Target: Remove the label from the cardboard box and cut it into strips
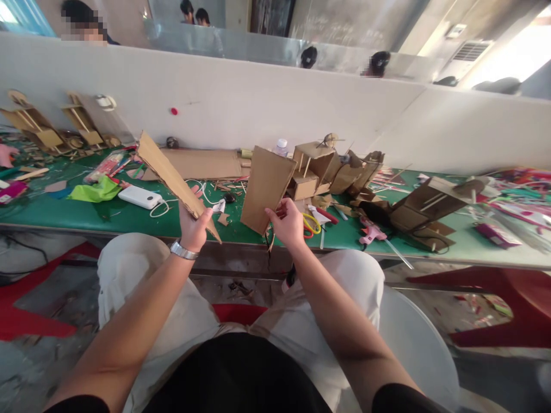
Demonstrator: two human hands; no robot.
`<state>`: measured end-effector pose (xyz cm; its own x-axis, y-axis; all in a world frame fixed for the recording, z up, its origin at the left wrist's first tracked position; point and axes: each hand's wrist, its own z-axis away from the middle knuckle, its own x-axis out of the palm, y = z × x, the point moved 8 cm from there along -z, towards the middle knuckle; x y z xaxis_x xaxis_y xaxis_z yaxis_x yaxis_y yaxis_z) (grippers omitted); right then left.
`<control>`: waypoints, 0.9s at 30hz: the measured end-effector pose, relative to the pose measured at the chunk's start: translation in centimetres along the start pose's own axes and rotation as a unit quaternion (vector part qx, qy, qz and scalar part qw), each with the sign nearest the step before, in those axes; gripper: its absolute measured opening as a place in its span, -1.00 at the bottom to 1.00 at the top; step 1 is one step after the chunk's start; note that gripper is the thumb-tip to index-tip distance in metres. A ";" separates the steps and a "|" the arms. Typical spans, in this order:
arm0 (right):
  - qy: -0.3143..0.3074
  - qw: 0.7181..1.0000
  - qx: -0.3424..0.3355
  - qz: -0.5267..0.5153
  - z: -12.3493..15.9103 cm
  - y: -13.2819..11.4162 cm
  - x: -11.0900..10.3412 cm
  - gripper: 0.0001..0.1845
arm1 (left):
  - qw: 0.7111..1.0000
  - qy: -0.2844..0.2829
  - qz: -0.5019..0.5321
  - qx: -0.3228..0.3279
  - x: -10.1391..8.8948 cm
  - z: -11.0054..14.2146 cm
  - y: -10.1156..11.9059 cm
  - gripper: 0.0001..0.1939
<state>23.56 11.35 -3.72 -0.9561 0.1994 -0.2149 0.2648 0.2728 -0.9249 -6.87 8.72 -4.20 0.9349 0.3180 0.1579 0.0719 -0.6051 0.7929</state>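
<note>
My left hand (193, 226), with a watch on its wrist, grips a long cardboard strip (170, 178) that tilts up to the left above the table's front edge. Between the thumb and fingers of my right hand (287, 222) is a brown cardboard panel (266, 189), held nearly upright. The two pieces are apart. Close behind my right hand lie scissors (313, 223) with yellow and red handles. A large flat cardboard sheet (198, 164) rests on the table farther back, partly hidden by the strip.
Cardboard models (310, 166) stand right of centre, with another model (430, 206) farther right. A pink glue gun (371, 232) lies near the front edge of the green table (142, 221). A white power bank (140, 197) with a cable sits left. A white partition (241, 92) closes the back.
</note>
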 end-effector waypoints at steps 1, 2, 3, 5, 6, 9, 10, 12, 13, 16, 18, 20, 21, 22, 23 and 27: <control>-0.001 1.000 0.001 -0.001 0.0 0.0 0.0 -0.63 | 1.000 -0.001 0.000 0.003 0.0 0.0 0.1 -0.26; -0.005 1.000 0.003 -0.004 0.0 0.0 0.1 -0.64 | 1.000 -0.002 0.000 0.004 0.1 0.1 0.2 -0.26; -0.009 1.000 0.005 -0.008 0.0 0.0 0.1 -0.64 | 1.000 -0.003 0.001 0.004 0.1 0.1 0.3 -0.26; -0.009 1.000 0.011 -0.011 0.0 0.2 0.1 -0.64 | 1.000 -0.007 -0.001 -0.003 0.3 0.2 0.2 -0.27; -0.004 1.000 0.014 -0.011 -0.1 0.3 0.0 -0.63 | 1.000 -0.011 0.000 -0.010 0.4 0.3 0.1 -0.28; 0.002 0.999 0.027 -0.020 -0.2 0.8 -0.1 -0.60 | 0.996 -0.045 0.029 -0.067 1.3 0.6 -0.8 -0.28; -0.001 0.999 0.032 -0.031 -0.3 0.9 0.0 -0.58 | 0.991 -0.067 0.050 -0.102 1.8 0.8 -1.2 -0.28; -0.011 0.998 0.039 -0.055 -0.3 1.1 0.2 -0.54 | 0.974 -0.115 0.091 -0.170 3.0 1.5 -1.8 -0.31; -0.017 0.997 0.043 -0.066 -0.3 1.1 0.3 -0.52 | 0.963 -0.138 0.112 -0.203 3.6 1.9 -2.0 -0.33; -0.042 0.993 0.060 -0.088 -0.1 1.1 0.9 -0.46 | 0.923 -0.193 0.164 -0.288 4.7 3.1 -2.2 -0.44; -0.063 0.991 0.073 -0.091 0.2 1.1 1.4 -0.44 | 0.902 -0.215 0.185 -0.325 5.1 3.9 -2.2 -0.50; -0.083 0.989 0.083 -0.088 0.8 1.2 2.1 -0.44 | 0.895 -0.225 0.190 -0.335 5.3 4.4 -2.0 -0.49; -0.094 0.988 0.085 -0.083 1.1 1.2 2.6 -0.44 | 0.892 -0.230 0.194 -0.338 5.6 4.7 -1.8 -0.47; -0.106 0.988 0.087 -0.077 1.4 1.2 3.1 -0.44 | 0.887 -0.236 0.199 -0.343 5.9 5.1 -1.7 -0.43; -0.118 0.987 0.087 -0.070 1.7 1.2 3.7 -0.44 | 0.883 -0.242 0.203 -0.347 6.3 5.4 -1.6 -0.40; -0.138 0.988 0.067 -0.029 2.5 1.1 4.9 -0.51 | 0.881 -0.239 0.195 -0.358 7.5 6.4 -1.6 -0.34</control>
<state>18.82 10.23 -6.58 -0.9719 -0.0814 -0.2208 0.2076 0.1451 -0.9674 2.19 7.43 -8.05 0.8923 -0.2591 0.3698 -0.3644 0.0704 0.9286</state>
